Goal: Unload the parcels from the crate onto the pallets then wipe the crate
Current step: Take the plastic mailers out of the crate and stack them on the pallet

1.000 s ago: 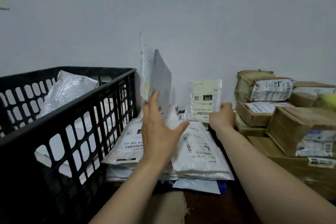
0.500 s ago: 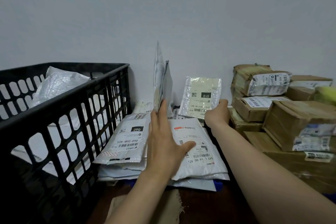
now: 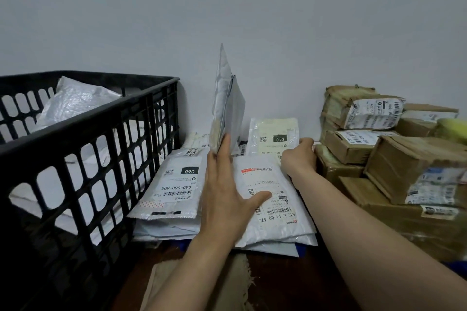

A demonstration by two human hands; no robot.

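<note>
parcels [image 3: 228, 108] held upright now edge-on; left fingers [image 3: 225, 145] straight against them, right fingers [image 3: 306, 143] pinch cream parcel [image 3: 274, 134].

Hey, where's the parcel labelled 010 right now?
Head view, right of centre: 010 parcel leans on the wall between upright mailers and brown boxes, right hand at its corner.

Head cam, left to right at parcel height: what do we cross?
black crate → 060 parcel → upright mailers → 010 parcel → cardboard boxes
</note>
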